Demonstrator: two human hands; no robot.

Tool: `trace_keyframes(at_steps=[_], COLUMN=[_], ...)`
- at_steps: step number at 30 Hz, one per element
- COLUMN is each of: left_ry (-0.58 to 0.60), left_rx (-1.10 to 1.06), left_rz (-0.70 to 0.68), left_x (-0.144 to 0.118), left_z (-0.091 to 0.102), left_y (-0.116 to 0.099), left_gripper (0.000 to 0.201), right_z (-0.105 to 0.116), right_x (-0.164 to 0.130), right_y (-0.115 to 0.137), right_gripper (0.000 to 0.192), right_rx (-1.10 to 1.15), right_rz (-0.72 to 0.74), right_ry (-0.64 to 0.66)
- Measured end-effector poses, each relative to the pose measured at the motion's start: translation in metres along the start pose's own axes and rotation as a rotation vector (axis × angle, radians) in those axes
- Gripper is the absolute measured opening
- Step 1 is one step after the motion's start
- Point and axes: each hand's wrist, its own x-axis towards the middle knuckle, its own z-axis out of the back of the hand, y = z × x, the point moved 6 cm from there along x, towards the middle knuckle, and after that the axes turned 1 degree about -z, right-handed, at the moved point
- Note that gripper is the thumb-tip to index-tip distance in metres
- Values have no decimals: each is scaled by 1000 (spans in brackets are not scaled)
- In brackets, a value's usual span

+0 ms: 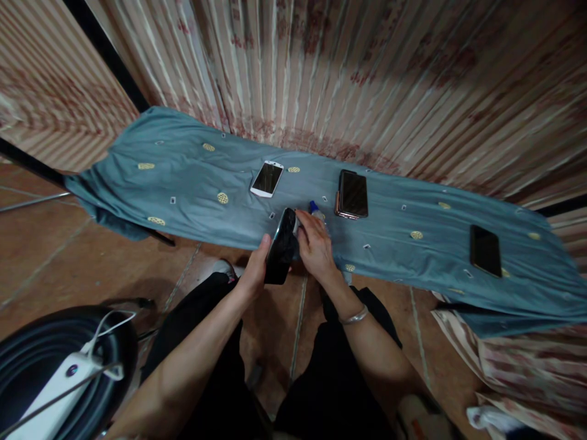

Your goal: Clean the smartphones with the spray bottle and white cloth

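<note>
My left hand (255, 269) is closed round a black smartphone (281, 250), held tilted above the near edge of the cloth-covered bench. My right hand (315, 244) is at the phone's upper right edge, its fingers bent and pressed together. Something pale shows under those fingertips, too small and hidden to name. Just beyond the right hand a small clear bottle with a blue cap (313, 206) lies on the cloth, partly covered by the hand. Farther back is a white smartphone (268, 179), screen up. To its right sits a stack of dark phones (353, 194).
Blue-green patterned cloth (192, 183) covers the long narrow bench. Another dark phone (485, 250) lies toward its right end. Pleated curtains (293, 73) hang behind. On the floor at lower left are a coiled black hose (27, 342) and a white power strip (59, 391) with a cable.
</note>
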Motion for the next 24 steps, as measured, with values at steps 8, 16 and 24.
trace_keyframes(at_steps=[8,16,24], left_ry=[-23,-98,-159], left_rx=[-146,-270,-270], left_rz=[90,67,20], left_x=[-6,-4,-1], left_z=[-11,-12,-5], left_y=[-10,-17,-23], left_gripper=[56,47,46], right_z=[-5,-9,-14], right_x=[0,-5,-13], right_y=[-36,-21,-5], right_gripper=[35,27,29], right_rx=[283,313,263], right_rz=[-320,-321,-250], right_ry=[-86,-102,-6])
